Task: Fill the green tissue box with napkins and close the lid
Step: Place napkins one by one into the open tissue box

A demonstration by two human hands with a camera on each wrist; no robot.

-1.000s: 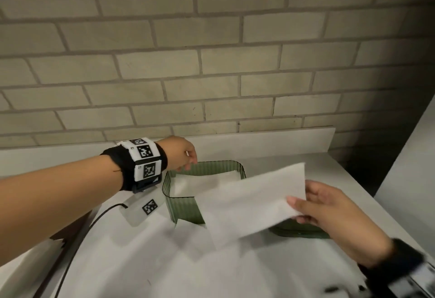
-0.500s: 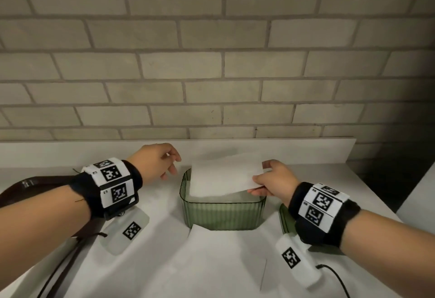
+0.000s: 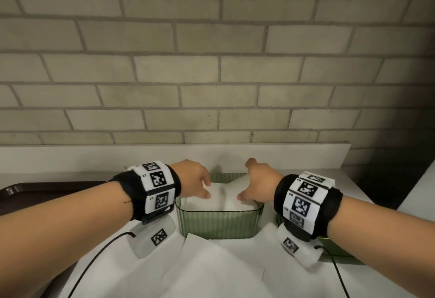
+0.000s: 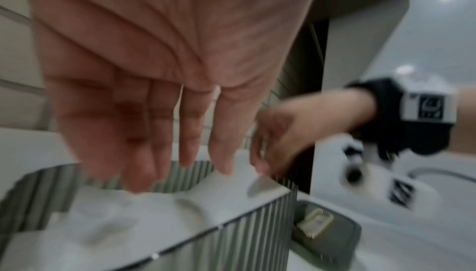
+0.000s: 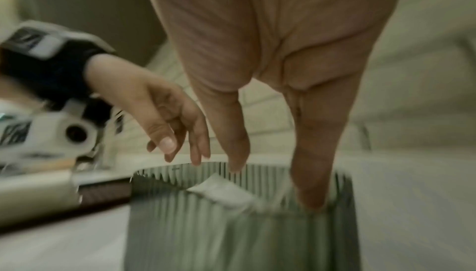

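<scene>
Both hands reach into the ribbed translucent green tissue box point(image 3: 217, 223): the left hand point(image 3: 193, 181) and right hand point(image 3: 261, 186) press straight, unclenched fingers onto the white folded napkins point(image 3: 223, 200) inside. The box stands on the white counter point(image 3: 235, 274), its flat green lid point(image 4: 327, 232) just beside it.

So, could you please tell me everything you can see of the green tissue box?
The green tissue box is a translucent, ribbed, plastic-looking tub with rounded corners, standing upright and open-topped on the white counter near the brick wall. White napkins fill it to about the rim. Both hands reach into its top: the left hand and the right hand rest straight fingers on the napkins. Its lid lies apart, beside it on the right. More napkins lie against its near side.
</scene>
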